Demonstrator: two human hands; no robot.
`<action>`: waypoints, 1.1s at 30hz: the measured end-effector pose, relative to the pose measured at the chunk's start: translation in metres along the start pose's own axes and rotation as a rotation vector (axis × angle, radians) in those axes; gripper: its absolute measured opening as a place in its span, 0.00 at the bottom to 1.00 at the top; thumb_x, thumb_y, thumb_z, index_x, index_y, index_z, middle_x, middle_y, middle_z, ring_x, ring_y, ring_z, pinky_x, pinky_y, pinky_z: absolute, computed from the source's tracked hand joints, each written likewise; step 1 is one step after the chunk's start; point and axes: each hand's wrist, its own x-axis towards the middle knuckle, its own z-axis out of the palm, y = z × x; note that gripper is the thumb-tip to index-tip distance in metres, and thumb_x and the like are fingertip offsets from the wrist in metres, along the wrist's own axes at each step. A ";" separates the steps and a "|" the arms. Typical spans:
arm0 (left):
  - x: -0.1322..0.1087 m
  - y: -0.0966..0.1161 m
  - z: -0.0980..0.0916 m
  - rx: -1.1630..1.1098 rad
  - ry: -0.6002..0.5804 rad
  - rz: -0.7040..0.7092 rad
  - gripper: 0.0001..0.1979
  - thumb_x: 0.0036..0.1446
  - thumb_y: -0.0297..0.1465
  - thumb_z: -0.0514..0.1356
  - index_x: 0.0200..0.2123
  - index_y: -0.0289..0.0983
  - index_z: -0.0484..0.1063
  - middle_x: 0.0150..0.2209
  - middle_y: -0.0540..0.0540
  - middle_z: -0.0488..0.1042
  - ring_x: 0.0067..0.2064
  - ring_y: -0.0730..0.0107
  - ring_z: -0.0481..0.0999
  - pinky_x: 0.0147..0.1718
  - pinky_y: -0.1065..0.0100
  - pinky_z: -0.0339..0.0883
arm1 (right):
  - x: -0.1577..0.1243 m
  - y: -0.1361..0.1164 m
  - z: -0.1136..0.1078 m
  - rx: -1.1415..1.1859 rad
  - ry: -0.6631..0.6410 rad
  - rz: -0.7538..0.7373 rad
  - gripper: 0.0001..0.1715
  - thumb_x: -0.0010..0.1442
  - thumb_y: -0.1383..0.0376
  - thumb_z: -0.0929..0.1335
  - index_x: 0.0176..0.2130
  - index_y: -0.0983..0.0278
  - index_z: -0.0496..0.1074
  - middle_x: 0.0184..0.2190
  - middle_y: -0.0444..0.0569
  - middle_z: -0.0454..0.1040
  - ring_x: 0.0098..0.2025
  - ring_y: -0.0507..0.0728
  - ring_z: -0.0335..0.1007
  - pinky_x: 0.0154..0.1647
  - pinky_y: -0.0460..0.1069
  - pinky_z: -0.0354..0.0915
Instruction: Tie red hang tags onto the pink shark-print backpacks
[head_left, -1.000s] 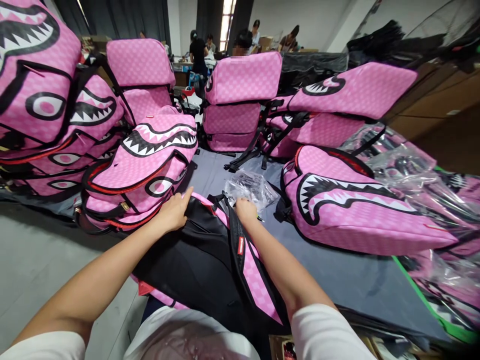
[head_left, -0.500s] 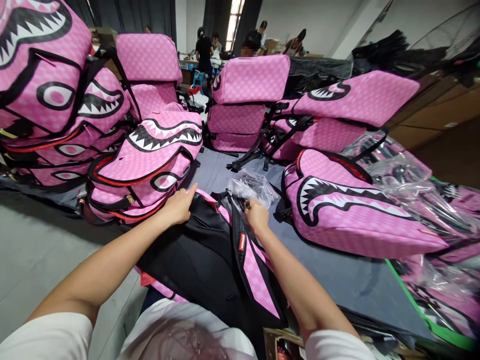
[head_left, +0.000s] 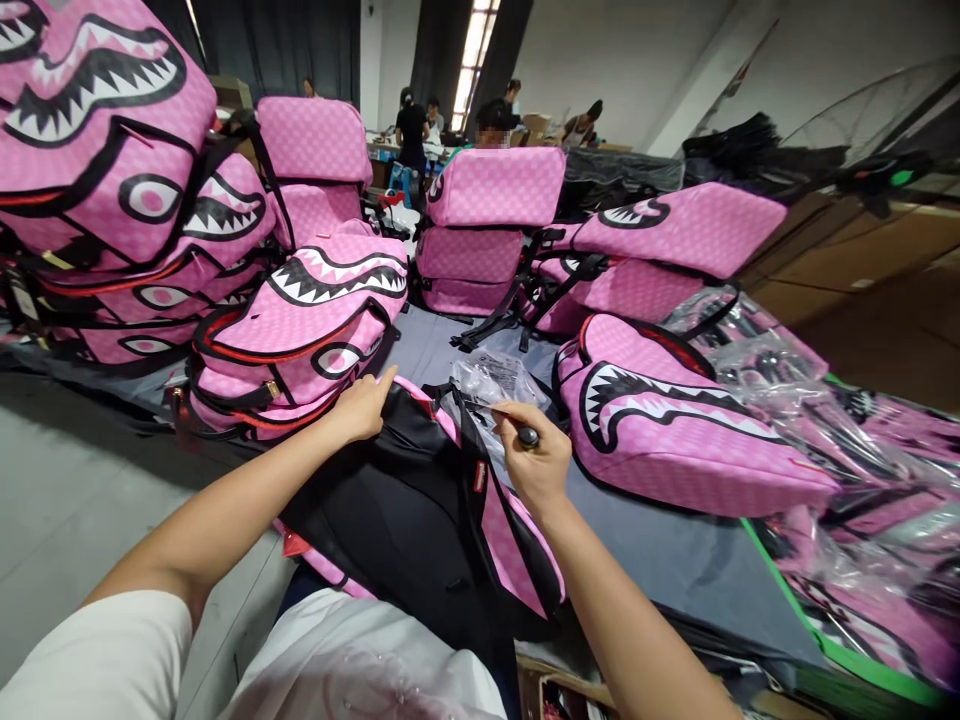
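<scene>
A backpack (head_left: 390,500) lies before me with its black back panel and straps upward, pink trim along its edges. My left hand (head_left: 364,408) grips its far left edge, index finger stretched along the pink piping. Just right of the black shoulder strap (head_left: 472,500), which carries a red label, my right hand (head_left: 536,455) is closed around a thin-shafted tool (head_left: 529,437) with a round black handle end. Its metal shaft points left toward the top of the strap. Whether the tip touches the strap I cannot tell. Crumpled clear plastic (head_left: 499,380) lies just beyond.
A pink shark-mouth backpack (head_left: 300,340) sits close on the left, another (head_left: 675,420) on the right. Stacked backpacks (head_left: 491,190) line the far side of the grey-covered table (head_left: 652,560). Plastic-wrapped bags (head_left: 825,430) lie at right. Several people work in the background.
My right hand has shifted right and turned, so the tool's shaft and handle end now show. My left hand stays on the backpack's edge. The view has tilted and shifted slightly.
</scene>
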 end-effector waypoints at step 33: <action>-0.095 -0.060 0.053 -0.440 0.302 -0.177 0.35 0.53 0.46 0.63 0.60 0.38 0.61 0.50 0.38 0.76 0.51 0.50 0.75 0.47 0.57 0.68 | 0.006 -0.078 0.089 -0.621 -0.965 -0.197 0.15 0.61 0.70 0.64 0.46 0.60 0.74 0.41 0.50 0.77 0.41 0.55 0.74 0.36 0.45 0.60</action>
